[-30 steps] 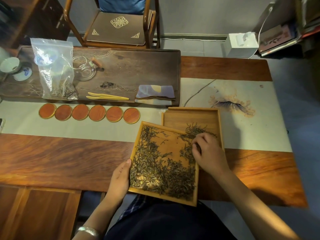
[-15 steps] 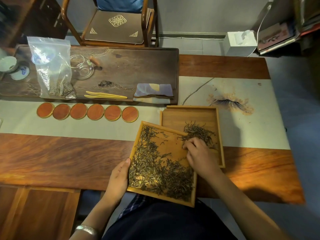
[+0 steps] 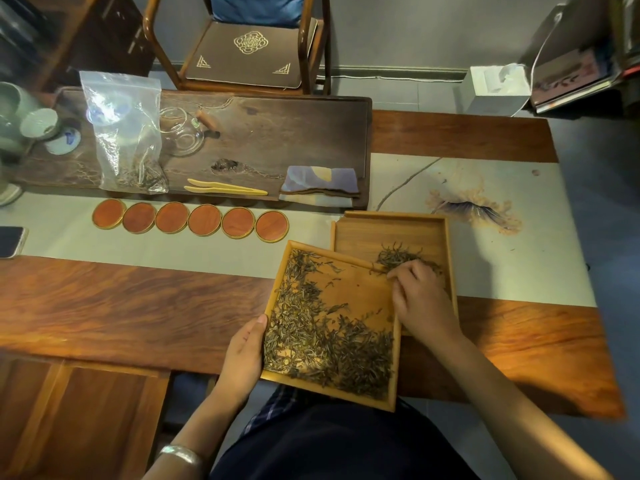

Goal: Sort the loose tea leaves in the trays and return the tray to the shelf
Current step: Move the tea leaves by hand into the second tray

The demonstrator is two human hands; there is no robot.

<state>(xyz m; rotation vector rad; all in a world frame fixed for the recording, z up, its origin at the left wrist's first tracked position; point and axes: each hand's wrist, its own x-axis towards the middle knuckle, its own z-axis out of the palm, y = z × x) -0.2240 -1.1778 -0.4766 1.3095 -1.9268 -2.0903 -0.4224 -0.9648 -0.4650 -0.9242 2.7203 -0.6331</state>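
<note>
Left hand grip: holds near tray by its left rim, at table's front edge. Right hand grip: curled fingers among tea leaves (small heap) in far tray.

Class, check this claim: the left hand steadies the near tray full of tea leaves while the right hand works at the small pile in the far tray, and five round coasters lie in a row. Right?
Not quite: the head view shows six round coasters, not five. The rest stands: left hand on the near tray, right hand at the far tray's pile.
</note>
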